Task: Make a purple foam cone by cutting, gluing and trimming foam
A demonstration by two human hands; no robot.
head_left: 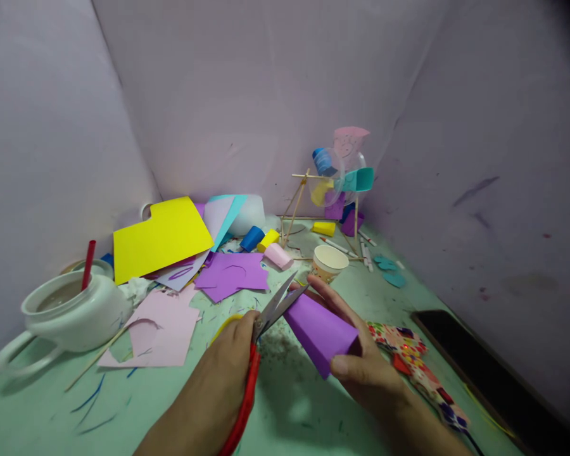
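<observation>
My left hand (pixel 230 373) is closed on scissors (pixel 272 310) with a red and yellow handle. Their blades are spread and point away from me, reaching the far end of a purple paper cup (pixel 320 332). My right hand (pixel 361 354) grips this cup from the right side, thumb on its near edge and fingers behind it. The cup is tilted, with its wider end toward me. Just beyond my right fingers stands a white paper cup (pixel 331 259). A small pink paper cup (pixel 278 256) lies on its side farther back.
On the left are a white pot (pixel 76 316) holding a red stick, cut pink paper (pixel 166 329), purple paper (pixel 218 278) and yellow paper (pixel 164 234). A stick-framed wheel (pixel 335 177) with coloured cups stands at the back. A patterned glue gun (pixel 418 367) and phone (pixel 475 367) lie right.
</observation>
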